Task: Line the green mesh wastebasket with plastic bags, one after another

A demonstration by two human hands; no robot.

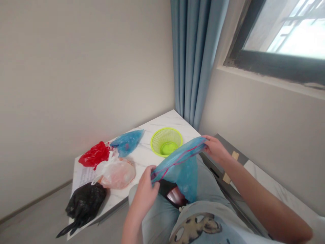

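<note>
I see the left hand (147,185) and right hand (215,148) grasping a blue bag (188,173) by its edge. A green basket (165,137) stands beyond, far side.

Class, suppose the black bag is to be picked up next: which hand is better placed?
Probably the left hand: it is nearer the black bag, while the right hand is farther away. Both hold the striped blue bag, so the left must first let go.
</note>
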